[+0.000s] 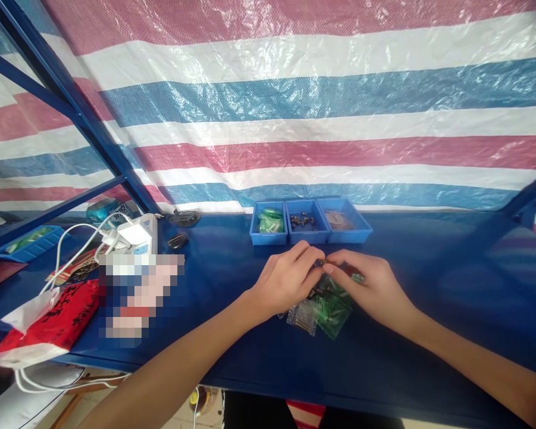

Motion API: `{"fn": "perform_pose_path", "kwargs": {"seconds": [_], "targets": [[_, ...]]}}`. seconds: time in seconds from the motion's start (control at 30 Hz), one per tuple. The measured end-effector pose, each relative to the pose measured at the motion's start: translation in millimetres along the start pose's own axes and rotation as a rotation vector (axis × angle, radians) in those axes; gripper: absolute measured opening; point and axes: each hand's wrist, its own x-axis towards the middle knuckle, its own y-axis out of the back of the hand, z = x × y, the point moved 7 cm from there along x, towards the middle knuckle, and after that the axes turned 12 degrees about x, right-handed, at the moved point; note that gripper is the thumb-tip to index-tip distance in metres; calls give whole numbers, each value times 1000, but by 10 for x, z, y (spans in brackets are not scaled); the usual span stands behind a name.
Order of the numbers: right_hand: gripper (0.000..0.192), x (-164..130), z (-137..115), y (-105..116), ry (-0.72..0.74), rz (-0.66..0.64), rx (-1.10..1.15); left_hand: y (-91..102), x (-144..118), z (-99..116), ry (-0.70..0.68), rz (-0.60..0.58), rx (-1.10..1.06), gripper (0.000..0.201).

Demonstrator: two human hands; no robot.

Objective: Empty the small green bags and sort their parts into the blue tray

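Fingertips of my left hand (290, 277) and my right hand (368, 286) meet over the table, pinched around a small dark piece (319, 263) too small to name. Both hands are closed on it. Just below them lie green plastic packets (335, 313) and a clear small bag (304, 316) with thin brassy pieces inside. Behind the hands stand three blue bins in a row: the left bin (268, 239) holds green packets, the middle bin (307, 237) several small dark metal parts, the right bin (348, 236) clear packets.
On the blue table (214, 333), a white power strip (145, 232) with cables, a black mouse (177, 241) and a red tissue pack (71, 316) sit at left. Another blue bin (27, 247) is farther left. A blue frame (102, 149) and striped sheeting (317, 95) enclose the table.
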Motion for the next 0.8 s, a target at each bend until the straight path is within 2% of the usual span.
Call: {"fn": "perform_pose_path", "kwargs": {"seconds": [0.17, 0.37, 0.57, 0.67, 0.8], "targets": [[15, -1, -8, 36, 124, 23, -146, 20, 28, -44, 66, -25, -105, 20], [20, -36, -90, -10, 267, 24, -216, -9, 67, -67, 125, -83, -343, 29], [14, -42, -163, 16, 310, 102, -188, -38, 70, -40, 122, -95, -384, 37], [10, -41, -144, 5, 279, 86, -153, -48, 60, -43, 129, -120, -350, 44], [6, 19, -102, 17, 213, 52, -148, -30, 53, -130, 183, -148, -300, 34]]}}
